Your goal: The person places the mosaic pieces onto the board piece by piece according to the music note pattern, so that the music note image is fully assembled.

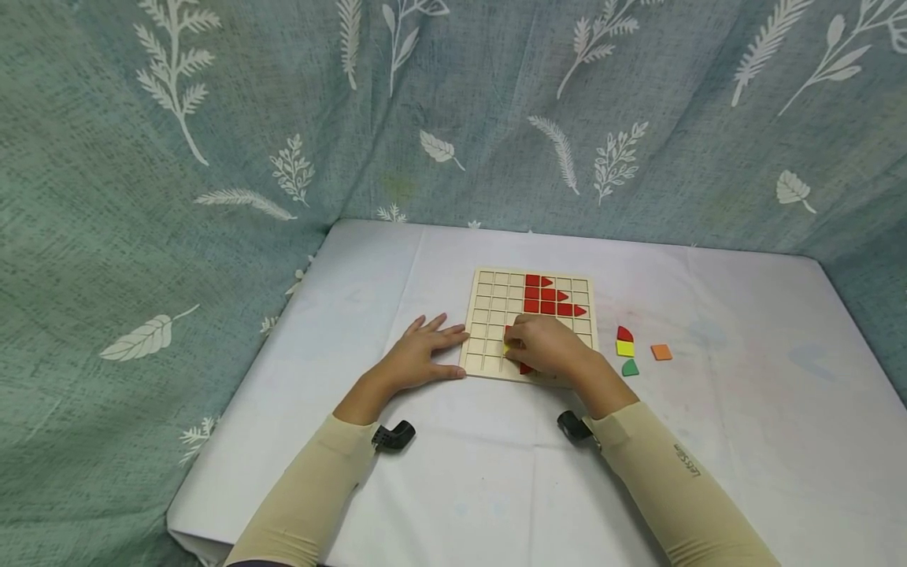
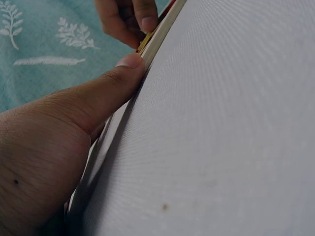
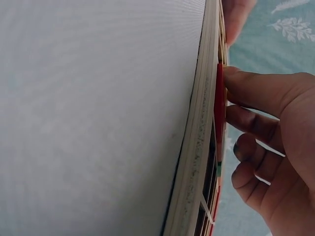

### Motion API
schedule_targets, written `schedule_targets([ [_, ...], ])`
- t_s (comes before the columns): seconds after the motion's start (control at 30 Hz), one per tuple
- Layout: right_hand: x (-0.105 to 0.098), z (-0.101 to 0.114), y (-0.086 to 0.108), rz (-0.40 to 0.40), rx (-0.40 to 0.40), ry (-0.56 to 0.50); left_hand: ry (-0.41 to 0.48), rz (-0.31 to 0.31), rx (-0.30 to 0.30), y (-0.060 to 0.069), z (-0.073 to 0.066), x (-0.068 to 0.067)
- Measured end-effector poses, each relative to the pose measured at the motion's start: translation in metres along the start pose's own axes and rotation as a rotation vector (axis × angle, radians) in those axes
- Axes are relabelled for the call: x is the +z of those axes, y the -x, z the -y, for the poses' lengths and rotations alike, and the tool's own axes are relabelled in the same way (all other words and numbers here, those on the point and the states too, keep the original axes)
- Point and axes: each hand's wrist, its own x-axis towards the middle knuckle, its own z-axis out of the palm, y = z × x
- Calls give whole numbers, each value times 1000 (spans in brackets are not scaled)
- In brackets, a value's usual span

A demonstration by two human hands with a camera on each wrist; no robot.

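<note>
A wooden grid board (image 1: 489,323) lies flat on the white table, with red square and pointed pieces (image 1: 542,294) set in rows in its upper right part. My left hand (image 1: 423,356) rests beside the board with fingers spread, its fingertips and thumb touching the left edge. Over the board's lower middle, my right hand (image 1: 549,345) has curled fingers, with thumb and forefinger at a small yellow piece (image 2: 143,43). A red piece (image 3: 219,113) sits in the board near the right thumb. The palm hides several cells beneath it.
Right of the board lie loose pieces: a red quarter-round (image 1: 625,335), a yellow one (image 1: 624,349), a green quarter-round (image 1: 630,368) and an orange square (image 1: 661,352). A leaf-patterned green cloth (image 1: 453,118) hangs behind the table (image 1: 453,480).
</note>
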Motion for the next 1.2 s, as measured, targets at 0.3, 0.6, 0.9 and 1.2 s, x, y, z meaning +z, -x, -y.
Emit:
schedule_targets([
  [0.3,-1,-2,1,-3,-13,14,7,-7,4,-1,0,0],
  [0.6,-17,-15,23,-29,-5,18,4,-7,-8,-1,0,1],
  [0.9,-30,-52,55,-84,12,31,-1,-3,-23,0,2,2],
  [1.2,-36,-83,82,-105,132,34,13,3,-27,0,0,1],
])
